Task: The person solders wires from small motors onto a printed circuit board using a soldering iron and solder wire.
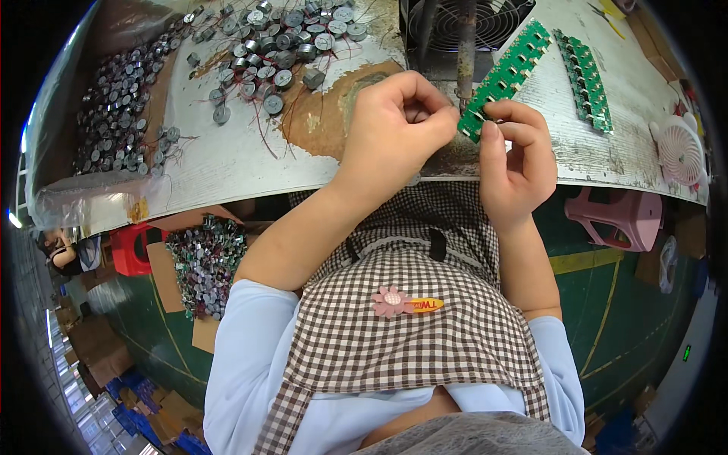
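Note:
A long green circuit board panel with a row of small pale parts slants up and away over the table. My right hand closes thumb and fingers on its near end. My left hand is pinched, fingertips just left of that same end; whatever lies between them is hidden. Directly by the fingertips, a dark upright rod like a soldering iron comes down with its tip near the board. A second green board panel lies on the table to the right, apart from my hands.
Small round metal motors with thin red wires lie loose at far left, with a denser heap beyond. A black fan stands behind the rod. Yellow-handled pliers and a white small fan are at right. Below sit a filled carton and pink stool.

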Available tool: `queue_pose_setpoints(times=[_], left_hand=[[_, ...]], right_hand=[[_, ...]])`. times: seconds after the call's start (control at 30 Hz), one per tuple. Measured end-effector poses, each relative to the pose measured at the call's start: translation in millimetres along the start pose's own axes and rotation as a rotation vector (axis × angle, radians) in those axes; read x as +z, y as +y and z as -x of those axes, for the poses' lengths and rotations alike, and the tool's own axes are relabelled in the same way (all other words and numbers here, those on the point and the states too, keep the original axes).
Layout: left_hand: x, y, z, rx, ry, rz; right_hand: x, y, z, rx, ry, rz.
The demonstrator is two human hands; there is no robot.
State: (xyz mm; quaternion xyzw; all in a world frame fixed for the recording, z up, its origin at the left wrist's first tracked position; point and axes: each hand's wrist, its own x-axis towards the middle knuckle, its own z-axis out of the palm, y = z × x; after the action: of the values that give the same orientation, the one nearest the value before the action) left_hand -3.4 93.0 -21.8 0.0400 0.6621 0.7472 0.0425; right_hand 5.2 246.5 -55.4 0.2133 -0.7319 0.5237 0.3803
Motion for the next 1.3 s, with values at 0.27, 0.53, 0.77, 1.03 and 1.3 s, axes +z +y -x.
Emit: queue_pose_setpoints(times=[0.27, 0.53, 0.77, 1.03, 1.3], left_hand=[[0, -14, 10, 0.079, 0.019, -0.117], [-18, -4, 7, 0.465, -0.106, -0.404], [-98, 21, 10, 0.461, 0.524, -0.898], [-111, -8, 2, 0.404, 0.433, -1.317], [-108, 6, -17, 0.944, 0.642, -1.132]], right_hand=[[-3, -1, 16, 0.067, -0.018, -0.061], [-17, 2, 12, 0.371, -0.017, -0.374], [-10, 5, 13, 0.405, -0.014, -0.316], [-8, 6, 14, 0.392, 0.005, -0.33], [-14, 4, 18, 0.355, -0.027, -0.308]])
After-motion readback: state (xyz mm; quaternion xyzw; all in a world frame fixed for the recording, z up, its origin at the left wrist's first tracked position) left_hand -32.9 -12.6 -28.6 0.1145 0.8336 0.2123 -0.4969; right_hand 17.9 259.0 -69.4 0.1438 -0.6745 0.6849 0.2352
